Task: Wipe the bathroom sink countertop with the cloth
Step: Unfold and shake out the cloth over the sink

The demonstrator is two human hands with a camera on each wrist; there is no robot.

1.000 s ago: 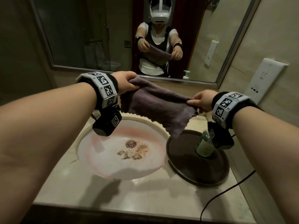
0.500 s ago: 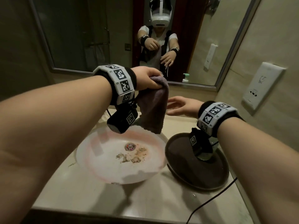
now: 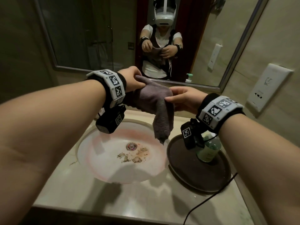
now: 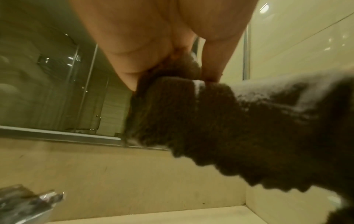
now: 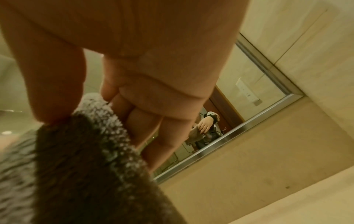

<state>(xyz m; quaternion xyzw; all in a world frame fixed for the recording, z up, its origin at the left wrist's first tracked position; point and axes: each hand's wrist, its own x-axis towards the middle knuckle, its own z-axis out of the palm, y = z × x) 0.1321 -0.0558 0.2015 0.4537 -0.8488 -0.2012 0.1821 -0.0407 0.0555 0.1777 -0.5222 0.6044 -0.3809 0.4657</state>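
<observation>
A purple-grey cloth hangs folded in the air above the white sink basin and the beige countertop. My left hand grips its upper left part with curled fingers. My right hand pinches its right fold between thumb and fingers. A loose end of the cloth dangles toward the basin's right rim. In the left wrist view the cloth runs out of my left hand. The right wrist view has my thumb and fingers nipping the cloth.
Brown debris lies beside the drain. A dark round tray with a green bottle sits right of the basin. A black cable crosses the counter's right front. The faucet is behind-left; mirror and wall panel stand behind.
A second ago both hands held the cloth stretched wide. The right hand let go, the left bunched it, and the right hand now pinches the folded cloth again.
</observation>
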